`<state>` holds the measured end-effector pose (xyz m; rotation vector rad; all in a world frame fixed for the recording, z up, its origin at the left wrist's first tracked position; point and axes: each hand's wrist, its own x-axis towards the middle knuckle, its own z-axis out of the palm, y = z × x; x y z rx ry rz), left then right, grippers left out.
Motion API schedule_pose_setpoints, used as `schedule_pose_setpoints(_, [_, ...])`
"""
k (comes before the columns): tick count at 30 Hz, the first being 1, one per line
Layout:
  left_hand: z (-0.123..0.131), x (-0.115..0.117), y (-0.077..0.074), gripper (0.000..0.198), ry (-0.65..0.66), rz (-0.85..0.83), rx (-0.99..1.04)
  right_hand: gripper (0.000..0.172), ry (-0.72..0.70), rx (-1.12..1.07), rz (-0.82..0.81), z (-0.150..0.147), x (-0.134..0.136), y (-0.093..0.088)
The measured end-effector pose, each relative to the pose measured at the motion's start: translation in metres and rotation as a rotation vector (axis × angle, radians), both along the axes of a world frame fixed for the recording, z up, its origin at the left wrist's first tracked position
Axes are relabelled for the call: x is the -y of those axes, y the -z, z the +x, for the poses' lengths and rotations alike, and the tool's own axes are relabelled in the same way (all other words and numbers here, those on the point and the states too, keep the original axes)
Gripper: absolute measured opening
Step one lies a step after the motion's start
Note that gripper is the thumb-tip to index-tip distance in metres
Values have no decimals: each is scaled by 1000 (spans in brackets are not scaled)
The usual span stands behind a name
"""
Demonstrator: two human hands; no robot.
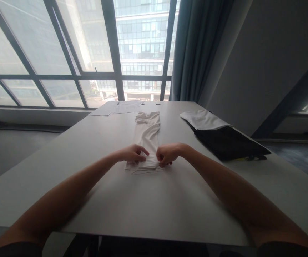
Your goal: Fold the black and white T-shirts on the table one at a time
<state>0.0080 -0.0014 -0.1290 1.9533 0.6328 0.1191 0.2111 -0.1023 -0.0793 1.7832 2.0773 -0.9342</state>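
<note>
A white cloth garment [150, 137], folded into a long narrow strip, lies on the white table [143, 207] in front of me. Its far end is bunched up, and creases run along its upper layer. On the left side of the near end rests my left hand [132, 153], its index finger and thumb apart on the cloth. My right hand [169, 152] is closed at the near right corner, fingers curled in a pinch on the edge of the fabric. Thin loose threads lie just before the near hem.
To the right, a white folded cloth [206, 119] lies partly over a black item [231, 142], probably fabric. Sheets of paper [127, 107] are at the far left of the table. Beyond are windows and a grey-blue curtain [196, 50].
</note>
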Motion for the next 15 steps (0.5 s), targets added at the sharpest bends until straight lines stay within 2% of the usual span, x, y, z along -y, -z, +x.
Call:
schedule_pose_setpoints(2, [1,5,1,58,23,-35,17,29,-3,22,-38,-1,4,-6])
schedule_pose_setpoints(7, [6,31,-2,59,146,-65,5,49,-27,12,-217,7,10,-20])
schedule_pose_setpoints(9, [7,40,-6,55,200,-62,-15,53,-14,-16,-210,15,7,-21])
schedule_pose_setpoints(11, [6,43,-10,54,265,-104,-64,53,36,-29,-62,23,0,-18])
schedule_pose_setpoints(13, [8,36,-13,57,326,-177,-130,45,84,-14,228,32,-9,-9])
schedule_pose_setpoints(15, [15,18,-13,54,275,-199,-123,36,128,15,508,37,-18,4])
